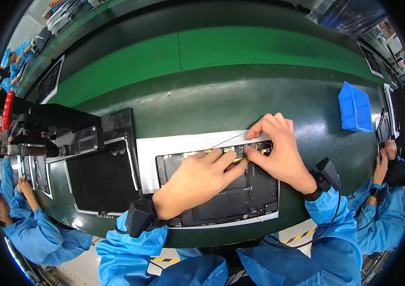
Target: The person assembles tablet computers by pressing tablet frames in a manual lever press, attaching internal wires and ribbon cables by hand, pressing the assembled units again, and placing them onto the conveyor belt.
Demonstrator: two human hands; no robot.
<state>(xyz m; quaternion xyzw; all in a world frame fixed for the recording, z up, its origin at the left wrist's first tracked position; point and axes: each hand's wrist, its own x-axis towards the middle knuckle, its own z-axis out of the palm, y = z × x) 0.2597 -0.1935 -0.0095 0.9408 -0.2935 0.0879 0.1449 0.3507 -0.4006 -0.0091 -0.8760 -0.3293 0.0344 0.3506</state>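
Note:
An opened tablet (pixel 221 202) with dark inner panels and a board strip along its far edge lies on a white sheet (pixel 146 157). Over the tablet's upper middle, my left hand (pixel 200 178) has its fingers bent and drawn together, with the fingertips at the board strip. My right hand (pixel 281 155) reaches in from the right, thumb down on the strip and index finger curled. A thin dark wire-like strand (pixel 228 140) runs from that index fingertip toward my left hand. What lies between the fingertips is too small to make out.
On the left stands a black press-like fixture (pixel 64 136) with a red handle (pixel 8 109), beside a dark panel with a pale frame (pixel 100 176). A blue bin (pixel 355 107) is at the right. People in blue work at both sides; a green strip (pixel 178 50) runs along the far side.

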